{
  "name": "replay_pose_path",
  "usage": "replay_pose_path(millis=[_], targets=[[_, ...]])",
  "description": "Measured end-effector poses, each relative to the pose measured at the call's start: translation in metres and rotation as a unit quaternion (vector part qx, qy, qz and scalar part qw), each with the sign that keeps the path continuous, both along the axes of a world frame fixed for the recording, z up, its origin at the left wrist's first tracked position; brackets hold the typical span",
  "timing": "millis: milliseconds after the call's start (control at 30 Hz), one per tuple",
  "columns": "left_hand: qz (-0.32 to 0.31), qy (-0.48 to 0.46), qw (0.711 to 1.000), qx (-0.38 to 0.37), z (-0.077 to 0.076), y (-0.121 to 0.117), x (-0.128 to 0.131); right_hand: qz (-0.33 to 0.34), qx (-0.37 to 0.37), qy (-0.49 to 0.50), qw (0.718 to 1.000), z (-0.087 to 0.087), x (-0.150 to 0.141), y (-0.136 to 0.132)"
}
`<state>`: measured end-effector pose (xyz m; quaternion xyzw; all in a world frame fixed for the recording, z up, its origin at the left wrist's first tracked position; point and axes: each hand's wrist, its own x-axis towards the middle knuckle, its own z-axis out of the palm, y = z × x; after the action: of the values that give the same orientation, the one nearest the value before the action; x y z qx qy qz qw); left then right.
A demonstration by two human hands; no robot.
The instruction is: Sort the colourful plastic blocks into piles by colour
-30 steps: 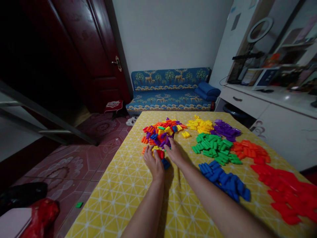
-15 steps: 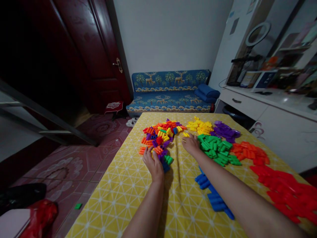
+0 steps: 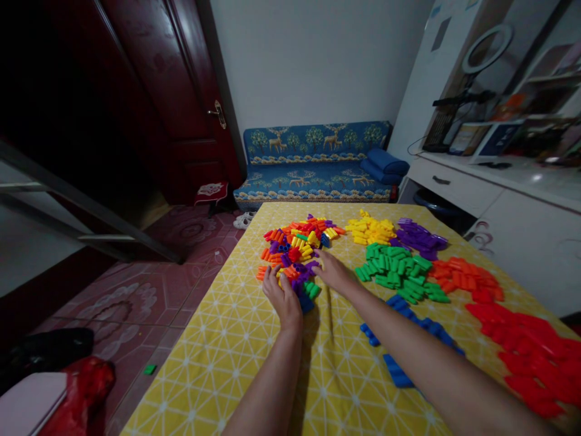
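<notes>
My left hand rests at the near edge of a mixed heap of plastic building pieces, fingers apart over orange and purple ones. Under and beside its fingers lie some green pieces and a blue piece. Coming in from the right, my right hand has its fingertips at the heap's right side, by purple pieces. Its thumb and fingers look apart, and I see nothing held between them.
Sorted piles lie to the right: yellow, purple, green, orange, red and blue, the blue partly under my right forearm. A yellow patterned cloth covers the table. A sofa stands beyond.
My right hand has moved left and slightly nearer, from beside the green pile to the mixed heap. The yellow piece at its fingertips no longer shows there. My left hand stays put.
</notes>
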<state>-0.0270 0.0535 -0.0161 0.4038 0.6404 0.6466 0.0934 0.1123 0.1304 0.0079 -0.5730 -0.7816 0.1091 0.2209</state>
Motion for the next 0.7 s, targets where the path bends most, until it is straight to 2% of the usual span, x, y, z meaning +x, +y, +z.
replay_pose_path(millis=[67, 167, 300, 433, 600, 700], targets=[[0.007, 0.008, 1.000, 0.006, -0.002, 0.001, -0.002, 0.040, 0.009, 0.014, 0.999, -0.007, -0.021, -0.022], [0.017, 0.032, 0.999, 0.011, -0.003, 0.001, -0.009, 0.033, 0.023, 0.036, 0.999, -0.012, -0.037, -0.053], [0.022, 0.049, 0.998, 0.013, 0.000, -0.002, -0.021, -0.015, 0.037, 0.127, 0.991, -0.014, -0.034, -0.085], [0.012, 0.052, 0.998, 0.029, 0.007, -0.006, -0.033, -0.024, 0.036, 0.248, 0.968, -0.021, -0.023, -0.110], [-0.077, 0.025, 0.996, 0.041, 0.027, -0.018, -0.034, -0.045, 0.015, 0.363, 0.931, -0.030, -0.018, -0.124], [-0.198, 0.055, 0.979, 0.011, 0.041, -0.027, -0.026, -0.048, 0.000, 0.386, 0.921, -0.032, -0.017, -0.123]])
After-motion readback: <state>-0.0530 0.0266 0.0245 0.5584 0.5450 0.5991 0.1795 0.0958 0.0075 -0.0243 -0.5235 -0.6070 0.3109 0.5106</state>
